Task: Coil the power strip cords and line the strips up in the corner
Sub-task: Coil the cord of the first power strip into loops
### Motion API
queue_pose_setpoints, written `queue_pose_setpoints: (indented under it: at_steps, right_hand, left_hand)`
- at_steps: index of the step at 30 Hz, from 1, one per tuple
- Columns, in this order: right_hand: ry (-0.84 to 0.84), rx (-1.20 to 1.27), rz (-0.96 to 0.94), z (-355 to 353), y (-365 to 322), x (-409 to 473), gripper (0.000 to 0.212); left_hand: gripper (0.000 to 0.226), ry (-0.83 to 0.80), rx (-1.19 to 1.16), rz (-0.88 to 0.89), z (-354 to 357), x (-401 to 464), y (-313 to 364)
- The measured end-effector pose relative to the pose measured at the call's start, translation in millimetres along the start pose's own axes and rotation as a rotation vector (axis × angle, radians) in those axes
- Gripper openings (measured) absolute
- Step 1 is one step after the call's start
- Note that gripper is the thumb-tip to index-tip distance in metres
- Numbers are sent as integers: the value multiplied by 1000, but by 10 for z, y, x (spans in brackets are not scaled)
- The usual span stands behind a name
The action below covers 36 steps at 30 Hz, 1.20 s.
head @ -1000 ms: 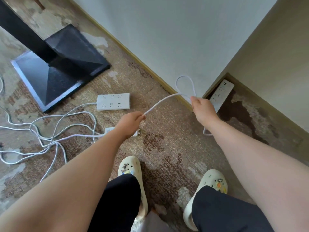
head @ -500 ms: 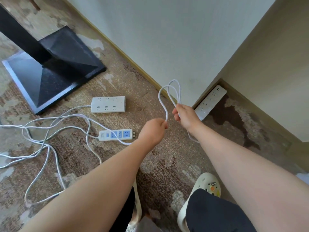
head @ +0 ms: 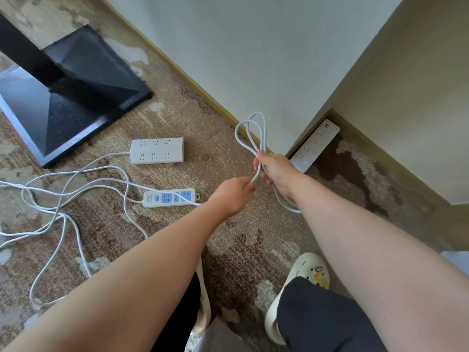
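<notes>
Over by the far-right corner, the right hand (head: 275, 171) grips a coil (head: 251, 134) that's gained another loop, and the left hand (head: 232, 196) pinches the cord (head: 162, 190), now right beside it. Its power strip (head: 314, 144) sits against the wall; two more wait.

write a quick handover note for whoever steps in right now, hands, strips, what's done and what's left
Right hand: shut on the looped white cord, a couple of loops gathered.
Left hand: pinching the same cord just below the loops, feeding it in.
Long white power strip: on the floor in the corner, against the wall.
Wide white six-outlet strip and narrow white strip with blue outlets: out on the carpet, their white cords tangled to the left.
Done: first coil started.
Left: finish this coil, coil the other cords, line the strips up in the corner.
</notes>
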State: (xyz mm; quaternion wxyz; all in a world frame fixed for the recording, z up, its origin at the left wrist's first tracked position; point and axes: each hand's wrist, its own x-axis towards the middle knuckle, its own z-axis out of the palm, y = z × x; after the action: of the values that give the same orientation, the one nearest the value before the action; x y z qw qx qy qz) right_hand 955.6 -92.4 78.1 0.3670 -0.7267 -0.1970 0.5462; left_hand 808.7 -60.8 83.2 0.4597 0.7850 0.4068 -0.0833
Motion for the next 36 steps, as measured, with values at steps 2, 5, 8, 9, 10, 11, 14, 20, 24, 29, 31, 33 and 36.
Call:
queue_pose_setpoints:
  at_steps: [2, 5, 8, 9, 10, 11, 14, 20, 24, 29, 31, 33, 36]
  right_hand:
    - [21, 1, -17, -24, -14, 4, 42]
    - [22, 80, -8, -66, -57, 6, 37]
    - [10, 160, -12, -59, -74, -10, 36]
    - [-3, 203, -14, -52, -81, -17, 37]
    - [-20, 261, -10, -48, -95, -23, 37]
    - [-40, 335, -3, -47, -120, -27, 37]
    - [-86, 476, -1, -26, -208, -40, 38]
    - [91, 205, -117, -55, -131, -57, 33]
    - [173, 158, -120, -216, -109, -25, 33]
    - [232, 60, -168, -324, -106, 2, 32]
    - [230, 24, -193, -309, -98, 3, 32]
    - [184, -30, -229, -233, -105, 10, 32]
    - [72, -135, -273, -65, -145, 31, 33]
  left_hand:
    - [32, -107, -53, -34, -45, -87, -179]
    - [33, -208, 7, -78, -161, -246, -546]
    - [34, -246, 148, -162, -253, -397, -884]
    - [33, -261, 189, -179, -261, -409, -920]
    - [31, -279, 234, -170, -255, -393, -895]
    - [30, -303, 277, -131, -238, -354, -810]
    - [24, -389, 351, 44, -35, -234, -402]
    - [24, -355, 317, -4, 93, -259, -465]
    - [27, -305, 297, -69, -226, -362, -958]
    - [32, -323, 334, -286, -527, -657, -1640]
    - [31, -329, 389, -298, -587, -675, -1621]
    - [28, -326, 439, -191, -572, -532, -1240]
    - [29, -246, 491, 149, -370, -226, -327]
